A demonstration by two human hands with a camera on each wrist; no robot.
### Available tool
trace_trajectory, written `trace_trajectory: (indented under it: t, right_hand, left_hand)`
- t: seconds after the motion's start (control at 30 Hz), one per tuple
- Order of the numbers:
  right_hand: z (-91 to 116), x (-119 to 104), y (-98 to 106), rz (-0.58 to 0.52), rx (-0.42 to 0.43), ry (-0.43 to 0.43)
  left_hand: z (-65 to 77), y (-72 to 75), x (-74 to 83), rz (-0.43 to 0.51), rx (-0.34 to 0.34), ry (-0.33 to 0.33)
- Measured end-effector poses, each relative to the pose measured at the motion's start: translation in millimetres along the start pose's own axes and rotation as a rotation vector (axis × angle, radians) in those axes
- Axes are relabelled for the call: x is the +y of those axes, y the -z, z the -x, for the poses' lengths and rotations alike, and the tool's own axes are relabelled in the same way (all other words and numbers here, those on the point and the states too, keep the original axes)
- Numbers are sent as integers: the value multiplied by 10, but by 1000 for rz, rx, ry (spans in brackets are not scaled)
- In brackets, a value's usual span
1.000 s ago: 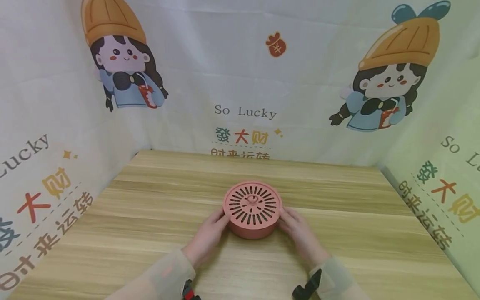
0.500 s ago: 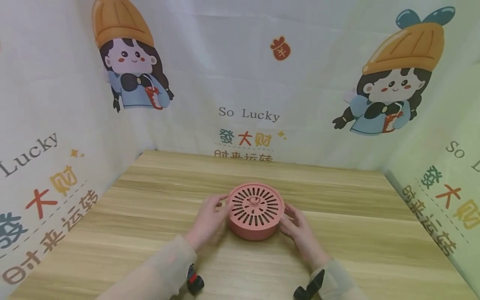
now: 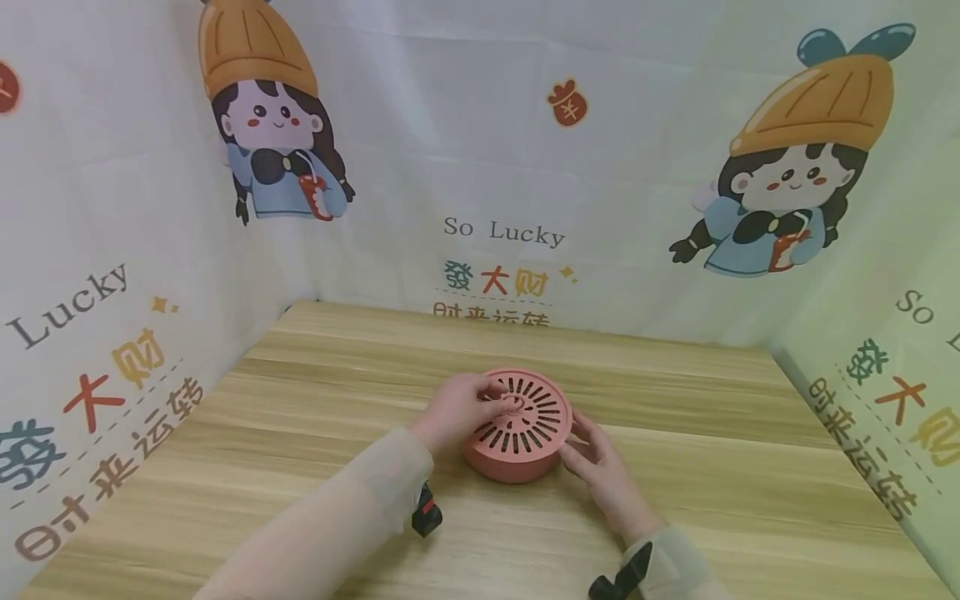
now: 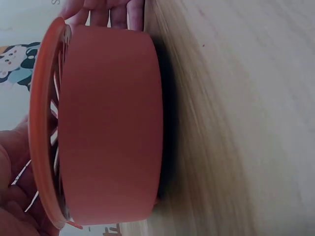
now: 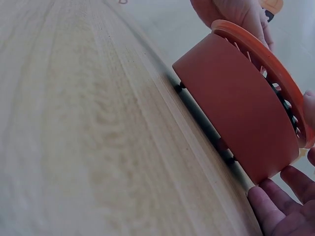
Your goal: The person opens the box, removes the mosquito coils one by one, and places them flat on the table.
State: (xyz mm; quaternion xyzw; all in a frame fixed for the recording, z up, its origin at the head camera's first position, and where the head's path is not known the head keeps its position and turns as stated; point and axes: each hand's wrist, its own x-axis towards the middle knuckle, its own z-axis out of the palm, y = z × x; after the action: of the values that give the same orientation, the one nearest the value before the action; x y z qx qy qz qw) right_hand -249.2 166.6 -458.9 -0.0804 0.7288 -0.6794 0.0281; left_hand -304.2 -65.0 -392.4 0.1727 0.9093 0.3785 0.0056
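A round pink mosquito coil box (image 3: 517, 472) sits on the wooden table, wearing a slotted lid (image 3: 538, 432) with a small ring knob in its middle. From the left, my left hand (image 3: 457, 410) reaches over the lid and pinches the knob between thumb and fingers. My right hand (image 3: 603, 475) holds the box's right side, thumb near the front and fingers round toward the back. Short dark feet under the box (image 5: 236, 108) show in the right wrist view. Slots appear between the lid's rim (image 4: 42, 118) and the wall in the left wrist view.
The wooden table (image 3: 360, 350) spreads around the box on every side. A white printed cloth (image 3: 495, 150) with cartoon figures hangs behind the table and along both sides. Black wrist cameras (image 3: 427, 512) are strapped at both cuffs.
My left hand has left the box's left side, risen over the lid and come to its knob. The right hand stays at the right side, its fingers spread a little more.
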Motion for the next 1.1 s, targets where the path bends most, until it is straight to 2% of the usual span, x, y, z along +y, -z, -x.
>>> trace_trajectory:
  t: [0.07, 0.17, 0.33, 0.47, 0.7, 0.9, 1.1]
  right_hand:
    - [1, 5, -1, 4, -4, 2]
    - [2, 8, -7, 3, -7, 11]
    - [6, 19, -8, 5, -6, 1]
    - [9, 20, -1, 16, -1, -10]
    - [3, 4, 10, 7, -9, -10]
    - [-11, 17, 6, -8, -14, -14]
    - [-27, 44, -2, 41, 6, 2]
  left_hand:
    - [-32, -17, -13, 21, -8, 42]
    - [-52, -26, -26, 41, -19, 69]
    - [-57, -30, -56, 30, -17, 66]
    - [-53, -47, -65, 45, -12, 91]
    - [-42, -91, -48, 154, 9, 135]
    - [-30, -122, -61, 200, 52, 132]
    - [-19, -142, -63, 253, 72, 138]
